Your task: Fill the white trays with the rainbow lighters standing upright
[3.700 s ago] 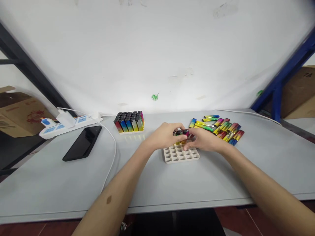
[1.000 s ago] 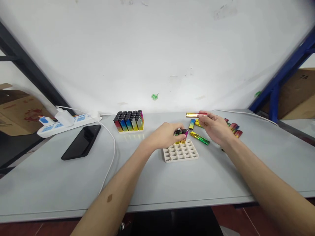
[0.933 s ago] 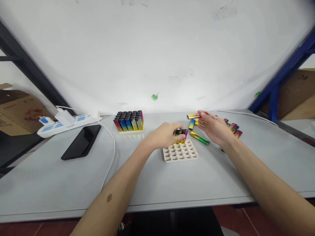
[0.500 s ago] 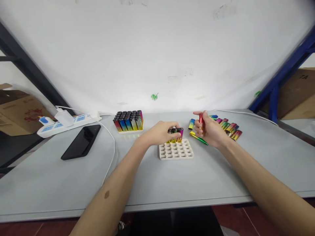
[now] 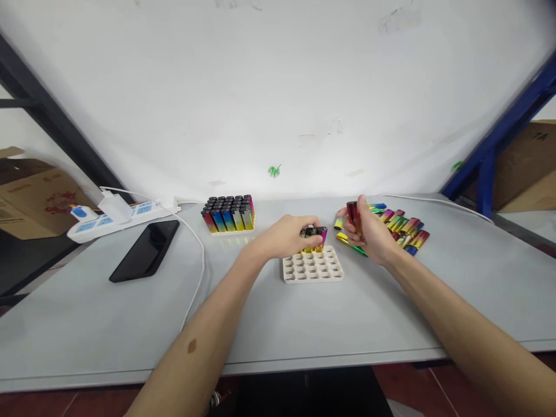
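Observation:
Several shiny coloured lighters [image 5: 322,236] with black tops stand upright along the back of a white tray [image 5: 313,272] with rows of slots. My left hand [image 5: 289,236] is closed around these lighters, its thumb at their front and its fingers behind. To the right, my right hand [image 5: 369,229] holds a red lighter [image 5: 355,217] upright above the table, its dark top showing. Beneath that hand lies a yellow-green lighter [image 5: 351,244], partly hidden. A loose pile of metallic lighters [image 5: 406,229] lies beyond its wrist.
At the back left, a second tray [image 5: 232,233] is filled with upright lighters [image 5: 228,213]. Further left lie a black phone [image 5: 145,252], a white cable [image 5: 202,260] and a power strip [image 5: 119,219]. Cardboard boxes [image 5: 43,200] stand beyond the table's sides.
My right hand has turned the red lighter so its dark top now shows, and its fingers have curled in around it. My left hand stays at the tray's lighters.

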{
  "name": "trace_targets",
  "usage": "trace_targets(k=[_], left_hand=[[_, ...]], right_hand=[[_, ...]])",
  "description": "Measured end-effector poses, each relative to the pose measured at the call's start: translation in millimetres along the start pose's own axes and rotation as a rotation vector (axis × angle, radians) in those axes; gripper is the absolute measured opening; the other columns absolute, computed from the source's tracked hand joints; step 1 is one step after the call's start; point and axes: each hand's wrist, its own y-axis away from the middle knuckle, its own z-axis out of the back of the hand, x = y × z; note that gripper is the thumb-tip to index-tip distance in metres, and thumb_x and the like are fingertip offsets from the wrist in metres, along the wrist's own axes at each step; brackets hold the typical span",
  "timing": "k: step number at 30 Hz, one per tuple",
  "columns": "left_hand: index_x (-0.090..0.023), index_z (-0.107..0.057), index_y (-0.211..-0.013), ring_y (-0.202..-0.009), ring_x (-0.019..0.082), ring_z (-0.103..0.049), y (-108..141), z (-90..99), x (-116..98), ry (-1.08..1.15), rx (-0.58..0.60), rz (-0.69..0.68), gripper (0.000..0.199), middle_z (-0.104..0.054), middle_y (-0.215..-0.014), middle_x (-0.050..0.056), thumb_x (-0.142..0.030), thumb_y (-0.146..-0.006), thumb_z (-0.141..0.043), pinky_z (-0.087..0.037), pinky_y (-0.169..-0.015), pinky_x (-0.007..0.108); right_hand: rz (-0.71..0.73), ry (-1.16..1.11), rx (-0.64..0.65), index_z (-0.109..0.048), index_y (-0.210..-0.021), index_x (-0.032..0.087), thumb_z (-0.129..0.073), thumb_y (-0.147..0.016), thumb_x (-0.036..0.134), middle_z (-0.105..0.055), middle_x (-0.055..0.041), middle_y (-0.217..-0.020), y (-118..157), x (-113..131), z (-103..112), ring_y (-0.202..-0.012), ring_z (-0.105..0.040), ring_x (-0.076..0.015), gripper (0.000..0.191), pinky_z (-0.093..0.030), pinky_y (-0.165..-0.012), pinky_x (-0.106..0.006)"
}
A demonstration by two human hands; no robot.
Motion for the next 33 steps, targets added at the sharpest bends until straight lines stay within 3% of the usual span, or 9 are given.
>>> trace_targets(k=[3,9,23,33], left_hand=[[-0.026,-0.064,-0.096,-0.071,0.014,-0.059,-1,-0.3,0,-0.004,-0.003,-0.003,0.02,-0.067,-0.08,-0.003,-0.041,-0.089,-0.053,-0.038,-0.062,0.024],[-0.025,-0.064,-0.096,-0.07,0.015,-0.058,0,-0.9,-1,-0.005,-0.001,0.017,0.022,-0.067,-0.079,-0.003,-0.042,-0.088,-0.052,-0.039,-0.06,0.025],[-0.026,-0.063,-0.095,-0.07,0.014,-0.058,0,-0.5,0,-0.004,-0.003,0.005,0.02,-0.067,-0.079,-0.004,-0.042,-0.089,-0.052,-0.038,-0.06,0.024],[-0.025,-0.063,-0.094,-0.067,0.013,-0.057,0,-1.1,-2,-0.002,-0.011,0.002,0.019,-0.066,-0.078,-0.004,-0.041,-0.089,-0.053,-0.037,-0.057,0.024]], right_hand=[[-0.067,-0.041,-0.02,-0.044,-0.058,0.021,-0.041,-0.088,0.066,-0.026,0.0063,-0.045,-1,0,-2,-0.037,-0.018,-0.007,0.055,-0.013,-0.036,-0.021],[-0.105,-0.053,-0.04,-0.032,-0.051,0.022,-0.038,-0.09,0.048,-0.022,0.0056,-0.041,-1,4,-5,-0.036,-0.014,-0.0078,0.047,-0.011,-0.036,-0.022],[-0.055,-0.019,-0.078,-0.042,-0.053,0.02,-0.038,-0.091,0.061,-0.026,0.0055,-0.042,-2,-1,-7,-0.036,-0.018,-0.007,0.056,-0.013,-0.037,-0.022],[-0.048,0.031,-0.037,-0.04,-0.051,0.021,-0.036,-0.092,0.042,-0.026,0.0048,-0.039,2,0,-11,-0.035,-0.017,-0.0079,0.046,-0.014,-0.038,-0.022]])
